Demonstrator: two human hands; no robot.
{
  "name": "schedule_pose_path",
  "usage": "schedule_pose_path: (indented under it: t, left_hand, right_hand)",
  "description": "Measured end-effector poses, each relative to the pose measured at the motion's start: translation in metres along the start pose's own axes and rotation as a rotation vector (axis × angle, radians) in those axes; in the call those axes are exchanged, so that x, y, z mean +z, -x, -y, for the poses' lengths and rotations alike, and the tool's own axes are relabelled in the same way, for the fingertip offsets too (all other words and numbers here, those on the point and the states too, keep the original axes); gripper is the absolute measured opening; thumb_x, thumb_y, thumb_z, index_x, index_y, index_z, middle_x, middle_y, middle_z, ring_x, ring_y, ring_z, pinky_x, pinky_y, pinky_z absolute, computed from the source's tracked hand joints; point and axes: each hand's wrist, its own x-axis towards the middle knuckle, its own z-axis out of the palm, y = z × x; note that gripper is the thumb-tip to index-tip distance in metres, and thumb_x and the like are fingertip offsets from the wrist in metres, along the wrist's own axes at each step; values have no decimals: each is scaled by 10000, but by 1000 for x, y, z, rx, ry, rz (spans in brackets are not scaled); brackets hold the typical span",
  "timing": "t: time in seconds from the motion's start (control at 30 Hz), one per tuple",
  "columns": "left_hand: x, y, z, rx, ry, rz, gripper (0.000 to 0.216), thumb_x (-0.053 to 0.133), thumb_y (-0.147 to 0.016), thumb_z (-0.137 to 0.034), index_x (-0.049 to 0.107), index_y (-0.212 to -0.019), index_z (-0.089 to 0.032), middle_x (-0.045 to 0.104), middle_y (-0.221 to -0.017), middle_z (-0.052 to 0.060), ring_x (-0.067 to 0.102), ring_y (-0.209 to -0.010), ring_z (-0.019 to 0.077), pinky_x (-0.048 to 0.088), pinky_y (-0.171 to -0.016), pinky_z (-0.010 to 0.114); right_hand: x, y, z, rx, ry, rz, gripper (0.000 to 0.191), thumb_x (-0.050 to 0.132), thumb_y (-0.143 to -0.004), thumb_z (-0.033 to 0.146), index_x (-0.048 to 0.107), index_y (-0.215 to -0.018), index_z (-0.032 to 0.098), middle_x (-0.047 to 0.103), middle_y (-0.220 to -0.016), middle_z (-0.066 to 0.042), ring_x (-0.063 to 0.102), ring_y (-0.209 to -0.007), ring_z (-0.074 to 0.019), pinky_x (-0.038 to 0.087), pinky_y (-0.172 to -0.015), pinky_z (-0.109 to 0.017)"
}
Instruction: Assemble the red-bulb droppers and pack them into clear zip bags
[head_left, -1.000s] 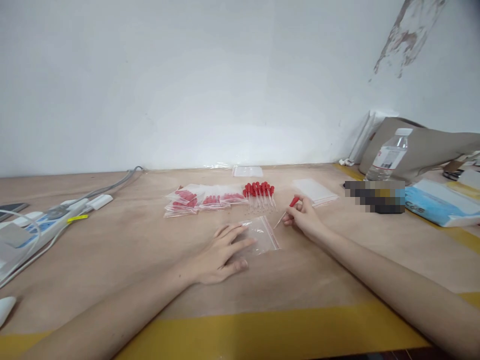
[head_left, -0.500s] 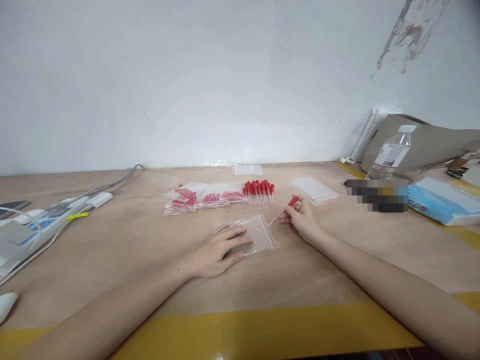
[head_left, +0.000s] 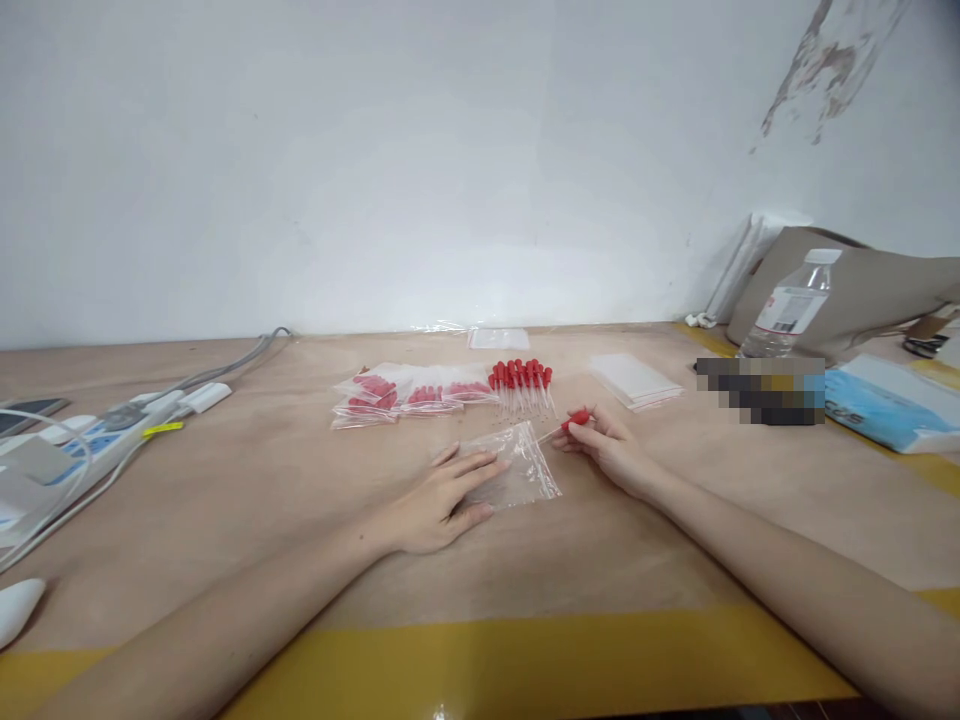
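My left hand (head_left: pixel 448 500) lies flat with its fingers apart on a clear zip-lock bag (head_left: pixel 517 470), holding it against the table. The bag's zip end faces right, toward my other hand. Between thumb and fingers, my right hand (head_left: pixel 604 450) pinches a dropper by its red rubber bulb (head_left: pixel 576 418). The dropper's thin clear tube points left to the bag's mouth; I cannot tell whether its tip is inside. Beyond the bag lies a row of red-bulbed droppers (head_left: pixel 521 380), and left of them several filled bags (head_left: pixel 424 395) with red bulbs showing through.
A stack of flat bags (head_left: pixel 634 380) lies beyond my right hand, and another bag (head_left: pixel 499 338) by the wall. To the right stand a water bottle (head_left: pixel 795 305) and a blue tissue pack (head_left: pixel 892 405). A power strip (head_left: pixel 97 445) with cables is at left.
My right hand has moved slightly left with the dropper, bringing its tube to the bag's mouth. The bag's zip end has shifted and crinkled. My left hand remains on the bag.
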Motion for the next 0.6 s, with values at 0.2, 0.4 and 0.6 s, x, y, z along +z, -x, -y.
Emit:
schedule_pose_path:
  t: [0.2,0.4,0.6]
  left_hand:
    - [1,0,2,15,-8,26,485,331,-893,-375,206,-1355,-294,245,-1416,46,208,-1303,196,115,-1065,463]
    - [0,-1,0,3,-35,59,473,305,-900,-388,214,-1355,-295,238,-1419,35,193,-1308,179,120,-1072,421]
    - [0,-1,2,22,-28,63,482,307,-899,-386,194,-1359,-299,243,-1418,26,199,-1306,182,117,-1072,429]
  right_hand:
    - [-20,-3,8,-110,463,341,253,635,-689,369,585,-829,164,610,-897,-46,559,-849,-158,424,-801,-317]
    - [-1,-7,4,-380,604,354,217,642,-691,368,671,-793,180,588,-790,-38,532,-760,-146,420,-735,-292]
    - [18,1,-1,-201,552,453,276,611,-708,404,680,-780,147,480,-538,31,374,-475,-62,299,-448,-201]
